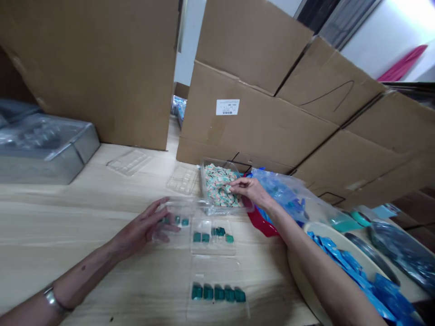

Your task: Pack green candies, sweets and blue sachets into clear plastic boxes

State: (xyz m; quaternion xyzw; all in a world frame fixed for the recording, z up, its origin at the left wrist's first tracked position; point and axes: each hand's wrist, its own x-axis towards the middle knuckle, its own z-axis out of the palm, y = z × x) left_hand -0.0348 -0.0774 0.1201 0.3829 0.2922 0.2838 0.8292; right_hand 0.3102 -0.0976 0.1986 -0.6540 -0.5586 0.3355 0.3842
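Note:
My left hand (154,222) is closed around the edge of a clear plastic blister tray (181,206), smeared by motion, with a few teal pieces in its hollows. Over a clear bin (249,209) full of small white, green and pink printed slips (217,181), my right hand (249,189) pinches what looks like one slip between thumb and fingertips. Just below the held tray, a second clear tray (212,249) has several teal pieces (205,237). Nearer to me lies another clear tray (217,312) with a row of teal pieces (219,293).
Two clear trays (131,160) (183,179) lie farther back. Beside the bin are a red tray (263,224) and blue plastic bags (283,192). A cream tub (299,271) of blue packets (353,267) stands right. Cardboard boxes (261,122) wall the back; a grey bin (44,158) is left.

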